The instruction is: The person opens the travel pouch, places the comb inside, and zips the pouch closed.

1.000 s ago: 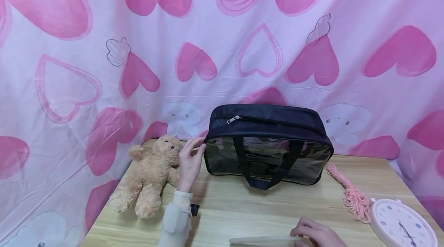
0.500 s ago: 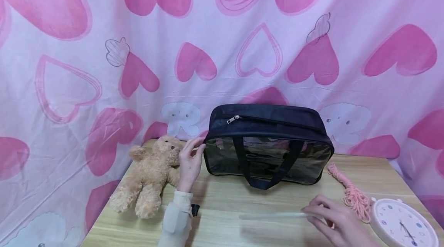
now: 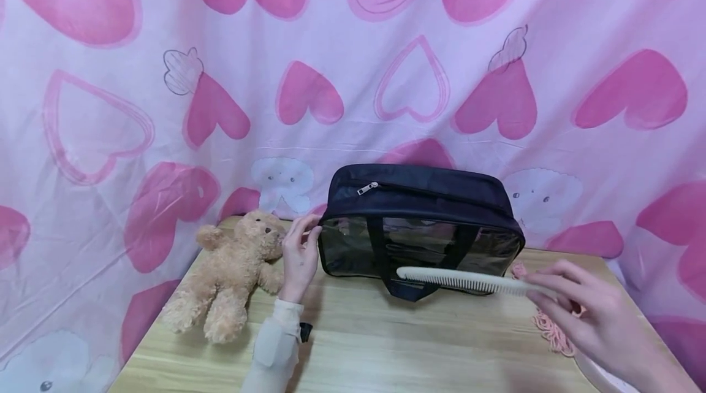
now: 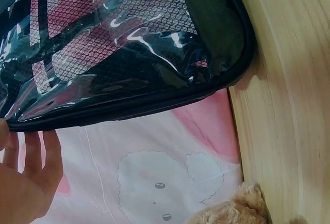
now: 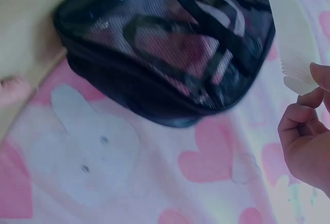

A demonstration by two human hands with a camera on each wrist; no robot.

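Note:
A pale, off-white comb (image 3: 463, 279) is raised above the table in front of the black bag, its teeth facing down. My right hand (image 3: 601, 313) pinches one end of it between thumb and fingers, also seen in the right wrist view with the comb (image 5: 296, 33). The zippered bag (image 3: 419, 197) stands upright at the back, with a see-through front panel and a dark strap handle. At its upper left corner, my left hand (image 3: 300, 258) holds the edge; the left wrist view has the fingertips (image 4: 49, 144) right at the bag's piping (image 4: 129, 111).
A tan teddy bear (image 3: 228, 282) lies left of my left arm. Pink yarn (image 3: 551, 331) and a round clock (image 3: 601, 374) are at the right, partly hidden by my right hand. A small black item (image 3: 305, 331) shows beside my left sleeve. Heart-patterned cloth (image 3: 309, 95) hangs behind.
My right hand has lifted the comb from the table's near edge, up and to the right, to in front of the bag. My left hand stays at the bag's corner.

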